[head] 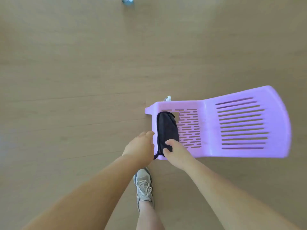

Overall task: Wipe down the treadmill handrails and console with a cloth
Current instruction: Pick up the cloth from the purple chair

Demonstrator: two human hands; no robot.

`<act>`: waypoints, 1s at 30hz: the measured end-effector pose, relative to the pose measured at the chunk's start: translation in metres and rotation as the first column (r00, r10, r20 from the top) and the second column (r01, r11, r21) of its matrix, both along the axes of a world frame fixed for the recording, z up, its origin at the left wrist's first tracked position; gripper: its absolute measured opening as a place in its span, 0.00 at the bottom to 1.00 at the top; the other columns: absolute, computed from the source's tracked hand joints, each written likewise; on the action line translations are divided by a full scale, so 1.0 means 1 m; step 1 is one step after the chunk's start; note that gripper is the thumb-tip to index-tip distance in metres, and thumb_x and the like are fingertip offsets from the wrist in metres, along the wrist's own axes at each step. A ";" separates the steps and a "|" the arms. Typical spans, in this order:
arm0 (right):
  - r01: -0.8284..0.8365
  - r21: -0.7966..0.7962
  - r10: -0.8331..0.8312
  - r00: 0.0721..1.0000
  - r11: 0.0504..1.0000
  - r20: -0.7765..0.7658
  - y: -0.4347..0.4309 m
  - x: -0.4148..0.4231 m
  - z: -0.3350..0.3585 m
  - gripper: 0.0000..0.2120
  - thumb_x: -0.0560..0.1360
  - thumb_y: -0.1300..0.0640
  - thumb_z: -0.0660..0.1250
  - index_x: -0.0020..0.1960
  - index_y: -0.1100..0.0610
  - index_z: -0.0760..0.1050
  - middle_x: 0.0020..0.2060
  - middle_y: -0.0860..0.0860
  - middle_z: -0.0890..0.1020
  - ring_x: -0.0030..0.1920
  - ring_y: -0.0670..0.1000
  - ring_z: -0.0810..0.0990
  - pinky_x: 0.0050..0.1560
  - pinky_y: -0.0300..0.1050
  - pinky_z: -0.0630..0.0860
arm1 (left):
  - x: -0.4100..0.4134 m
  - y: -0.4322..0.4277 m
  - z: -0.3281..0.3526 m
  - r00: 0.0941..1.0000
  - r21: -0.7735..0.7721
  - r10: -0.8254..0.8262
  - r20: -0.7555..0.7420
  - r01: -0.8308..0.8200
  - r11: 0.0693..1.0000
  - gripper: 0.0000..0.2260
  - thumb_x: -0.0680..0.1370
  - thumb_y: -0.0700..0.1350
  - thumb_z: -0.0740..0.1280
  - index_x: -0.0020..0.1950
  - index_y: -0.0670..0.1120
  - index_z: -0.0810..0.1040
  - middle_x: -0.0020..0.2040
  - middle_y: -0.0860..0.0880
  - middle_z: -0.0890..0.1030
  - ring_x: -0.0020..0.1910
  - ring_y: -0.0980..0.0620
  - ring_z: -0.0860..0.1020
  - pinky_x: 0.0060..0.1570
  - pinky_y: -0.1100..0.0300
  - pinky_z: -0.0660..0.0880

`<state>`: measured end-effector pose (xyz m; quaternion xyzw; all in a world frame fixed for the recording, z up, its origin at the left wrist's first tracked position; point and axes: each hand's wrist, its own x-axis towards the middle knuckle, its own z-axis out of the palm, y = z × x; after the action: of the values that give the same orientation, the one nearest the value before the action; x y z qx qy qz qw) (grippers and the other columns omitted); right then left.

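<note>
Pale wood-look flooring (66,72) fills the view, and no treadmill is seen anywhere in it. A purple slotted plastic chair (206,127) is stood on the floor to the right, its seat turned toward the person.

Both bare forearms are stretched toward the seat's near corner. The left hand (141,145) is held just beside the seat's edge with its fingers loosely bent. Whether anything is gripped by it cannot be told, since the fingertips are lost against the purple rim. The right hand (176,151) is laid on the near end of the cloth (166,128), with fingers and thumb bent onto the fabric in what is judged to be a pinch.

The cloth, dark and folded long, is draped along the seat's left edge, and one corner is hung over the front. It lies between the two hands, under the right fingers and right next to the left.

A grey laced shoe (143,185) is planted below the hands. A white-capped item (168,98) is half hidden behind the chair, and a bluish object (127,0) at the top edge is too blurred to be named.

If the cloth is lifted by one corner only, it may unfold and trail onto the floor, and dirt would then be carried to the handrails. The light chair could also be dragged along if fabric is snagged in a slot.
</note>
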<state>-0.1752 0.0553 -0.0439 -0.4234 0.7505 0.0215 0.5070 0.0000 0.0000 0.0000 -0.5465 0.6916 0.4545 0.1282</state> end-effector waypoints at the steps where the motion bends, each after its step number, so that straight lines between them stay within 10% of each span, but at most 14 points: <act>1: -0.007 0.005 0.007 1.000 1.000 -0.005 0.000 0.004 -0.015 0.22 0.80 0.49 0.61 0.73 0.50 0.68 0.70 0.45 0.73 0.64 0.49 0.74 0.62 0.46 0.72 | -0.002 0.003 -0.011 1.000 0.014 0.006 0.007 -0.007 1.000 0.22 0.85 0.43 0.59 0.79 0.50 0.63 0.74 0.49 0.71 0.65 0.45 0.76 0.60 0.48 0.76; 11: 0.029 -0.205 -0.101 0.930 0.978 -0.352 -0.001 0.026 -0.100 0.05 0.77 0.60 0.62 0.43 0.55 0.75 0.45 0.49 0.76 0.47 0.55 0.78 0.44 0.53 0.78 | 0.027 0.040 -0.058 0.976 0.112 0.194 -0.099 -0.183 0.977 0.24 0.84 0.47 0.61 0.81 0.53 0.61 0.76 0.54 0.69 0.67 0.51 0.76 0.60 0.53 0.76; 20: 0.487 -0.317 -0.399 0.865 0.814 0.306 -0.065 0.145 0.090 0.01 0.79 0.59 0.57 0.49 0.56 0.65 0.31 0.54 0.76 0.29 0.53 0.75 0.33 0.46 0.72 | 0.124 0.046 0.080 0.817 0.064 0.487 -0.309 -0.493 0.868 0.22 0.83 0.44 0.63 0.77 0.55 0.68 0.69 0.58 0.74 0.58 0.58 0.78 0.58 0.54 0.77; 30: -0.001 -0.193 0.126 0.762 0.981 0.636 -0.049 0.454 0.383 0.01 0.79 0.59 0.62 0.49 0.54 0.71 0.37 0.57 0.77 0.32 0.53 0.76 0.29 0.43 0.69 | 0.387 0.105 0.328 0.454 -0.004 0.764 -0.458 -0.860 0.510 0.28 0.76 0.32 0.55 0.66 0.61 0.75 0.48 0.59 0.84 0.48 0.55 0.81 0.47 0.60 0.78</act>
<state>0.2784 0.0064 0.3387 -0.4746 0.5144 -0.1764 0.6921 0.3873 0.1053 0.3277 -0.7166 0.4012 0.4751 -0.3159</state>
